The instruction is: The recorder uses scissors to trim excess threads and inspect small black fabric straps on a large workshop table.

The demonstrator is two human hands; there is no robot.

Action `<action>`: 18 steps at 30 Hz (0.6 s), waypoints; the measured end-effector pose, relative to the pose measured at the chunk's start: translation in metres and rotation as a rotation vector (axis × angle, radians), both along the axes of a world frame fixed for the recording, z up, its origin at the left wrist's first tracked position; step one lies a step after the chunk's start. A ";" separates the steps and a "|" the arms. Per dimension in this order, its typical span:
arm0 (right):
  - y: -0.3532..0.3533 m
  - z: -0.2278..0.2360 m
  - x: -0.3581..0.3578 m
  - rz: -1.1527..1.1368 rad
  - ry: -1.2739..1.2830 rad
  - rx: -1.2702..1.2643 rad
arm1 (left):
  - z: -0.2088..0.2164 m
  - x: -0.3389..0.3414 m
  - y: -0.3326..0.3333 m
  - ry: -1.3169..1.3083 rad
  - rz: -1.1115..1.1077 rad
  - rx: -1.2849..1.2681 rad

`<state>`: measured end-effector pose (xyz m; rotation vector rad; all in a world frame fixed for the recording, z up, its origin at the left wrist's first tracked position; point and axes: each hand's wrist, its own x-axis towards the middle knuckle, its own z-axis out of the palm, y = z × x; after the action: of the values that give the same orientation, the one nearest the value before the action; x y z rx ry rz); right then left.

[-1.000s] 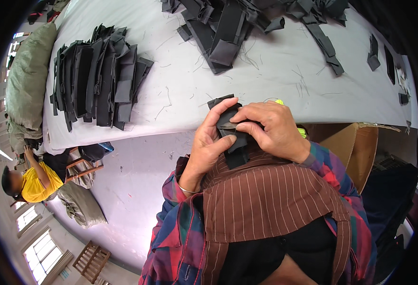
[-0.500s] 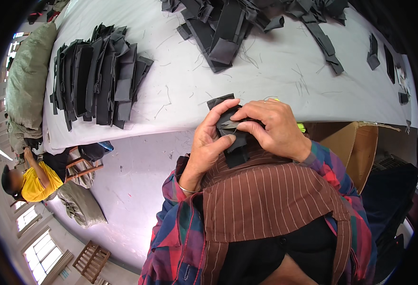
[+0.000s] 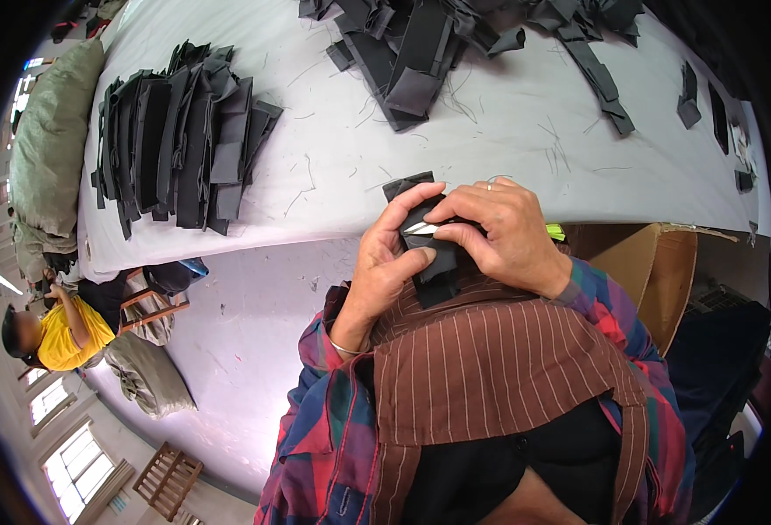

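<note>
My left hand (image 3: 385,254) pinches a dark grey fabric strip (image 3: 439,278) between thumb and fingers, just past the table's near edge and above my lap. The strip's upper end (image 3: 409,185) sticks out beyond my fingers. My right hand (image 3: 504,232) is closed around small silver-bladed thread snips (image 3: 420,229), whose points lie against the strip near my left thumb. A bright yellow-green piece (image 3: 556,232), perhaps their handle, shows beside the right palm; most of the tool is hidden in the hand.
A row of stacked dark strips (image 3: 180,144) stands at the table's left. More strips lie in a loose heap (image 3: 412,70) at the far side. Thread ends litter the white tabletop (image 3: 315,192). At right below the table is a cardboard box (image 3: 665,271). A person in yellow (image 3: 75,332) sits far left.
The snips' blades have turned slightly and now catch more light. The yellow-green bit above the right knuckles is gone from sight. Both hands stay almost in place.
</note>
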<state>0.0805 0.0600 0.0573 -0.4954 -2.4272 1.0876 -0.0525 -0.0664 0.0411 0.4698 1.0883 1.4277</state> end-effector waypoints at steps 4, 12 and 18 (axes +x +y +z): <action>-0.001 0.001 0.000 0.000 0.000 -0.018 | 0.001 0.000 0.000 0.013 -0.001 0.010; 0.004 0.008 0.007 -0.089 0.050 -0.360 | -0.006 -0.004 -0.008 -0.124 0.080 -0.007; 0.005 0.011 0.018 -0.039 -0.069 -0.450 | -0.009 -0.004 -0.009 -0.205 0.153 0.010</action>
<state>0.0986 0.0654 0.0685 -0.7261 -2.2129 1.6314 -0.0562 -0.0753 0.0321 0.2439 0.9683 1.5789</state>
